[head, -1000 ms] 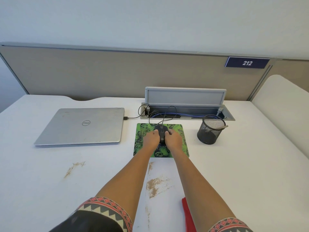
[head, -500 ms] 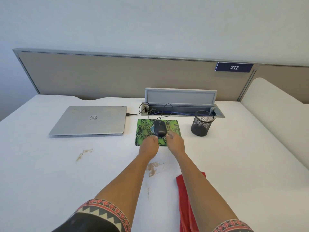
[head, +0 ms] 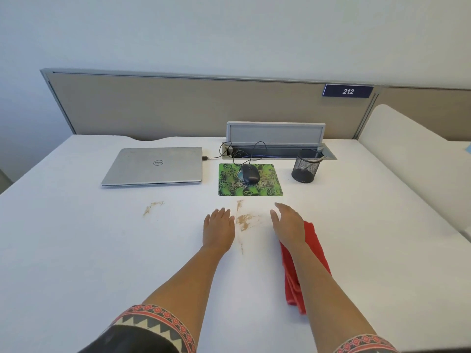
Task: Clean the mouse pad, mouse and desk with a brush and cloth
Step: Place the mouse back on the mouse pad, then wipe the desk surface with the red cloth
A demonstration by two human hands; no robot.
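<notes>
Several cables (head: 251, 157) in open desk tray (head: 330, 156)

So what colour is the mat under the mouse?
The mouse pad is bright green with a dark swirly pattern and a Logitech word, seen in the head view.

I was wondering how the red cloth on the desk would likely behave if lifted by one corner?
The red cloth lies in soft folds, so it would probably droop limply. It looks thin, so likely light. Pushed across the smooth desk, it may bunch up.
</notes>
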